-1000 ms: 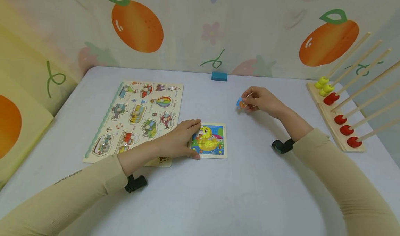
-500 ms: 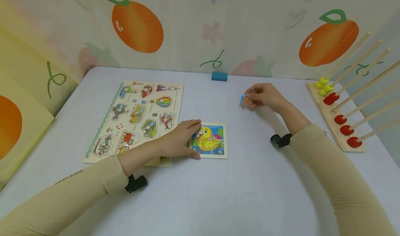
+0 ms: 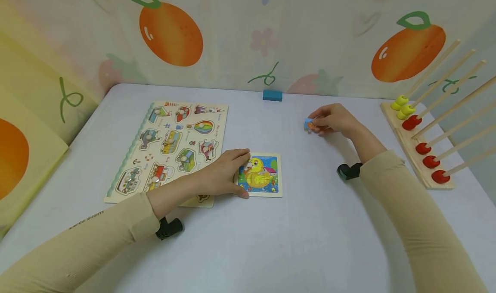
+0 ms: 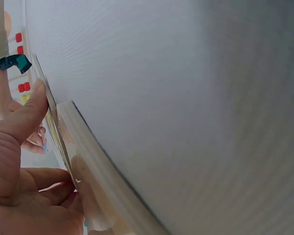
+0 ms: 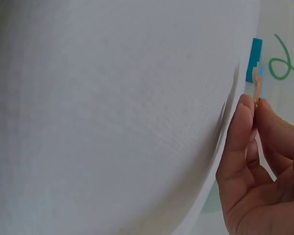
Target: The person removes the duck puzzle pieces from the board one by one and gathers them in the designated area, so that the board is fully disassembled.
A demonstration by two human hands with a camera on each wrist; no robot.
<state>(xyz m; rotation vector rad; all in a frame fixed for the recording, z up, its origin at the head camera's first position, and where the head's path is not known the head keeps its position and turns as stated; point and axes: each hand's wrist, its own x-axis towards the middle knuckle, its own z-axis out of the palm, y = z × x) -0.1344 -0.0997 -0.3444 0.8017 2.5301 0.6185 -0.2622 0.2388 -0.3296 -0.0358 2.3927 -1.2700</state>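
Note:
My left hand holds the left side of a small duck jigsaw puzzle, thumb at the near edge and fingers toward the far edge. The hand hides the puzzle's left part; a pale patch shows by the duck's head. In the left wrist view, the thumb and bent fingers span the puzzle's thin board. To the right and farther back, my right hand pinches a small blue-and-orange jigsaw piece between thumb and fingertips, above the table. The right wrist view shows that jigsaw piece edge-on.
A wooden peg puzzle board with vehicle pictures lies left, partly beneath my left forearm. A teal block sits at the table's back edge. On the right stands a wooden bead rack with tall rods and red and yellow beads.
My right hand has drifted right and slightly back with the jigsaw piece, whose printed face now shows more. My left hand stays on the puzzle.

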